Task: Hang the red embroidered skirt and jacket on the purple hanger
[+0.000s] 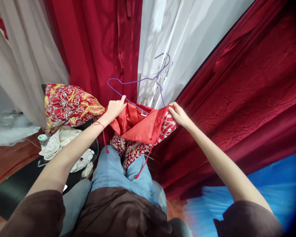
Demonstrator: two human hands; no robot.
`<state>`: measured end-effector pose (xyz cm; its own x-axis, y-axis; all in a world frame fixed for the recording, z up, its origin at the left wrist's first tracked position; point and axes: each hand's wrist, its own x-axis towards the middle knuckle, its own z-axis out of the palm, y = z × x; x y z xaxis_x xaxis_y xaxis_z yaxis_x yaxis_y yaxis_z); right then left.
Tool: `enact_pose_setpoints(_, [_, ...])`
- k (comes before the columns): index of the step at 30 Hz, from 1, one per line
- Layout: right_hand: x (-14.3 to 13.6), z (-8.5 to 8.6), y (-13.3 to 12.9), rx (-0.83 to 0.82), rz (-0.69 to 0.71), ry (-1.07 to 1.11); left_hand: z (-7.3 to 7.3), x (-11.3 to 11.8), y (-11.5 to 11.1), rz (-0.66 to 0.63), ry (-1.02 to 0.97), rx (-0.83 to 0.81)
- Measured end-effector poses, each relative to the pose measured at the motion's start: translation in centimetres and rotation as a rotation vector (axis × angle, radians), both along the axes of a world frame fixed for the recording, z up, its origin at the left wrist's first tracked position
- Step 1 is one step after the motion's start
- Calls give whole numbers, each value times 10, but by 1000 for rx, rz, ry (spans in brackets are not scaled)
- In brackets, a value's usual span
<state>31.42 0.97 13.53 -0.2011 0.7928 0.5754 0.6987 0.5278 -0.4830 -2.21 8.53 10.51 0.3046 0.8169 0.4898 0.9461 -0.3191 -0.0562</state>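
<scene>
A red embroidered garment [141, 154] with gold and silver patterns and a smooth red lining [145, 126] is spread above my lap. My left hand [115, 109] is closed on its upper left edge, thumb pointing up beside a purple wire hanger [140, 80]. At the opposite shoulder, my right hand [178, 113] pinches the cloth. The hanger's left end and hook show outside the garment, while its lower part drops behind or into the neckline; I cannot tell which. Red tasselled cords [143, 164] hang from the garment, and a white label [144, 113] shows inside.
A puffed embroidered part in matching cloth [71, 105] lies at left. Below it, a white dotted cloth [60, 141] and a small capped container [42, 138] rest on a black surface [17, 184]. Red curtains [249, 82] hang around; blue tulle [224, 204] is at lower right.
</scene>
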Motion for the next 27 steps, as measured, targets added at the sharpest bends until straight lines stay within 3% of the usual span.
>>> enact_pose_setpoints(7, [-18,-2,-5,-12,-31,-153,-56,-31,-13,-51,-397,55])
enact_pose_setpoints(10, [-16,-2,-6,7,-74,-222,-81,-43,-19,17,-569,-194])
enact_pose_setpoints(13, [-13,-3,-4,17,-100,-278,-101,-49,-30,-47,-683,-463])
enact_pose_setpoints(16, [-12,-3,-1,27,-116,-316,-107,-50,-43,-109,-722,-490])
enact_pose_setpoints(19, [-10,-3,0,30,-103,-336,-87,-49,-54,-137,-769,-398])
enact_pose_setpoints(22, [-9,0,-1,34,-79,-346,-43,-48,-58,-132,-625,-201])
enact_pose_setpoints(25, [-9,3,-4,34,-64,-351,2,-50,-45,-8,-382,-65])
enact_pose_setpoints(27, [-12,4,-6,32,-61,-363,24,-55,-25,112,-318,-24])
